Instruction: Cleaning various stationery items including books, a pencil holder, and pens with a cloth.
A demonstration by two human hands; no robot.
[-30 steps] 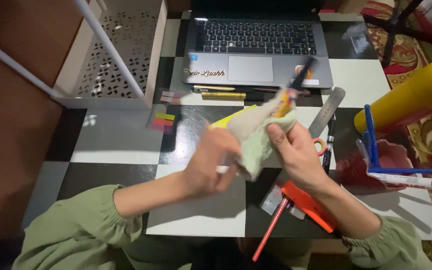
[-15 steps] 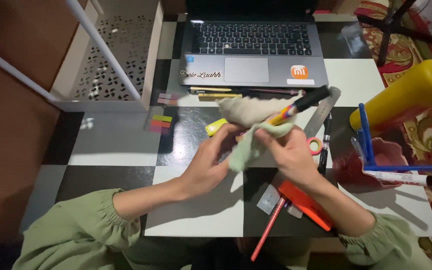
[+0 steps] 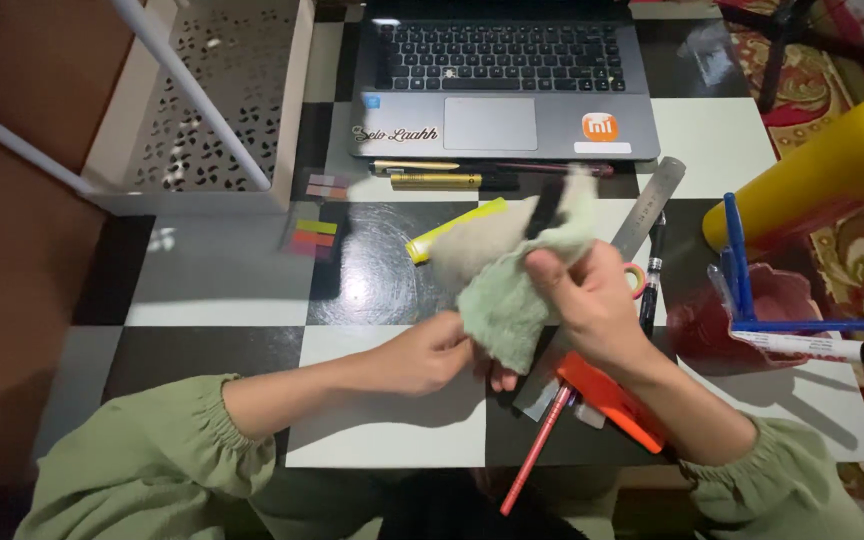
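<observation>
A: What do the two hands hold at this moment?

B: Both are on a soft pouch (image 3: 512, 275) of pale green and cream fabric, lifted above the checkered counter (image 3: 202, 290). The right hand (image 3: 592, 305) has its grip closed on the upper part of the pouch, with the thumb pressing into the fabric. The left hand (image 3: 427, 352) has its grip closed on the lower edge, from the side and a little below.

A: Is something inside the pouch?

B: A dark thing sticks out near the top, but it is blurred, so I cannot tell what it is.

A: What lies around it on the counter?

B: Behind the pouch there is a yellow highlighter (image 3: 455, 229), and further back a yellow pencil (image 3: 436, 181) just in front of the open grey laptop (image 3: 500, 85). A metal ruler (image 3: 647, 208) and a black pen (image 3: 652, 275) lie to the right, near the right hand. Under the right wrist I see an orange cutter (image 3: 612, 402) and a red pencil (image 3: 535, 450) that reaches over the counter edge. Coloured sticky tabs (image 3: 312, 233) lie to the left, well apart from the hands, and a white perforated basket (image 3: 217, 90) stands in the far left corner. A yellow bottle (image 3: 822, 180) is at the right side.
</observation>
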